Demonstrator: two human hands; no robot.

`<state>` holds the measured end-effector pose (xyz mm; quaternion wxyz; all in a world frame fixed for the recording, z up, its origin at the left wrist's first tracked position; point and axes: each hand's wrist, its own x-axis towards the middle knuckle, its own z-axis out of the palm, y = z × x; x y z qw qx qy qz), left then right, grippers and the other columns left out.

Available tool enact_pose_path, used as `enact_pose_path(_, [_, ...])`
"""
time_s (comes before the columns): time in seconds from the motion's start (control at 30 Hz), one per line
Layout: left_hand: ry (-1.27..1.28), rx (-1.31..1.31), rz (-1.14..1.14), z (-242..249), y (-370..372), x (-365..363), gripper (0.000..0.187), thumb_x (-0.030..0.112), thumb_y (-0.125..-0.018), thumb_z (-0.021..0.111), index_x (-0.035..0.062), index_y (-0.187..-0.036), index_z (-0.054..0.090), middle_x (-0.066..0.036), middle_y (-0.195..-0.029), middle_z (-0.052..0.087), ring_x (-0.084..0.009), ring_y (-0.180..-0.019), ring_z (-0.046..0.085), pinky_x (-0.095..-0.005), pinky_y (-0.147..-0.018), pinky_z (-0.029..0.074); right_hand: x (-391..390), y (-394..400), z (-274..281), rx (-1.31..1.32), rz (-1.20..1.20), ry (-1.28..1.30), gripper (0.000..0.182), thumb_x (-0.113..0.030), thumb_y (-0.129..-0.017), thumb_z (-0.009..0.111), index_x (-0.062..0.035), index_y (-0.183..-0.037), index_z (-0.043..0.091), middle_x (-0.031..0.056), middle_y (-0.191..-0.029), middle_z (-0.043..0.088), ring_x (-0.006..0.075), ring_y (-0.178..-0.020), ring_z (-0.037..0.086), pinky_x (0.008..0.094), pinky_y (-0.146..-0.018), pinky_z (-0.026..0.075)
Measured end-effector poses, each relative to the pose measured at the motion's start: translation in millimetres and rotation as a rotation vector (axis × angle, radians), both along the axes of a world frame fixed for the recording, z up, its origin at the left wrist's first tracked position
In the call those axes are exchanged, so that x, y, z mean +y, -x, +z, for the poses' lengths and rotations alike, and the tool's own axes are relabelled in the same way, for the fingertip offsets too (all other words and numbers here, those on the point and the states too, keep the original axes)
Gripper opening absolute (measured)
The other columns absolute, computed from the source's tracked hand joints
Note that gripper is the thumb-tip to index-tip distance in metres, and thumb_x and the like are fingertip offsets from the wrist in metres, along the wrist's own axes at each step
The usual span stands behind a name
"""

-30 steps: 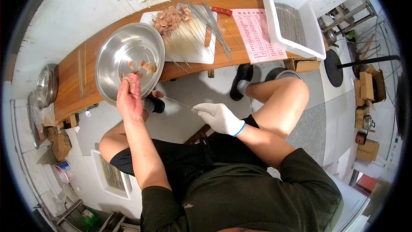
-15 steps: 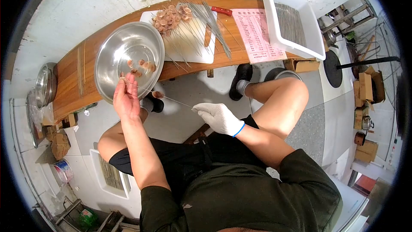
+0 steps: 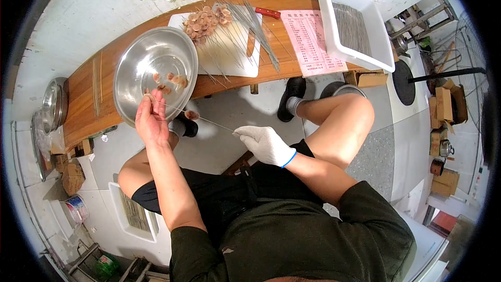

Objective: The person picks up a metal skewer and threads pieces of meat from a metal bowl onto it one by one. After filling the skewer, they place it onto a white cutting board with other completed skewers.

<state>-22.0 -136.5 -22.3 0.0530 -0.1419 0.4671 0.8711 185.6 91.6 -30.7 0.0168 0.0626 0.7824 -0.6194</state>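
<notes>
My right hand, in a white glove, pinches the end of a thin metal skewer that carries one meat piece near its middle. My bare left hand holds a small meat piece at the skewer's tip, right at the near rim of a steel bowl. A few meat pieces lie inside the bowl. The bowl rests on a wooden bench.
A white cutting board holds a pile of meat slices, several loose skewers and a red-handled knife. A pink printed sheet and a white tub of skewers lie to the right. Steel bowls stack at the bench's left end.
My left hand has drifted slightly left and up along the bowl's rim with its meat piece. My gloved right hand and the skewer have stayed in place.
</notes>
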Motion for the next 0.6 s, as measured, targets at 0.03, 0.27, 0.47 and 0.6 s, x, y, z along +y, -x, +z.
enact_pose_path(0.03, [0.002, 0.007, -0.004, -0.9, -0.1, -0.3, 0.021, 0.013, -0.096, 0.052, -0.0010, -0.110, 0.057, -0.016, -0.112, 0.063, -0.0245, -0.101, 0.064, -0.0349, -0.088, 0.051, -0.4, -0.4, -1.2, 0.009, -0.004, -0.009, 0.023, -0.010, -0.090, 0.054, 0.0018, -0.106, 0.064, 0.0195, -0.099, 0.067, 0.0296, -0.092, 0.066, 0.0333, -0.081, 0.051])
enact_pose_path(0.27, [0.065, 0.054, -0.010, -0.7, -3.5, 4.9, 0.018, 0.013, -0.096, 0.053, -0.0002, -0.107, 0.059, -0.015, -0.110, 0.064, -0.0227, -0.098, 0.065, -0.0336, -0.086, 0.052, -0.9, -2.6, -0.2, 0.010, -0.019, -0.016, 0.023, -0.010, -0.090, 0.054, 0.0019, -0.106, 0.064, 0.0197, -0.098, 0.067, 0.0300, -0.092, 0.066, 0.0331, -0.081, 0.051])
enact_pose_path(0.47, [0.106, 0.049, 0.023, 2.0, -6.2, 10.8, 0.019, 0.014, -0.095, 0.054, -0.0006, -0.107, 0.058, -0.013, -0.109, 0.064, -0.0218, -0.097, 0.065, -0.0326, -0.085, 0.051, -3.3, -4.6, 3.6, -0.047, -0.020, 0.043, 0.023, -0.008, -0.090, 0.053, 0.0045, -0.107, 0.063, 0.0166, -0.100, 0.068, 0.0207, -0.094, 0.065, 0.0293, -0.084, 0.049])
enact_pose_path(0.6, [0.122, 0.039, 0.039, 0.9, -2.5, 7.2, 0.019, 0.013, -0.096, 0.053, -0.0016, -0.107, 0.058, -0.014, -0.108, 0.064, -0.0216, -0.096, 0.065, -0.0327, -0.085, 0.051, -4.5, -4.5, 8.9, -0.067, -0.014, 0.062, 0.024, -0.008, -0.090, 0.052, 0.0046, -0.108, 0.063, 0.0157, -0.100, 0.068, 0.0191, -0.094, 0.065, 0.0288, -0.084, 0.049])
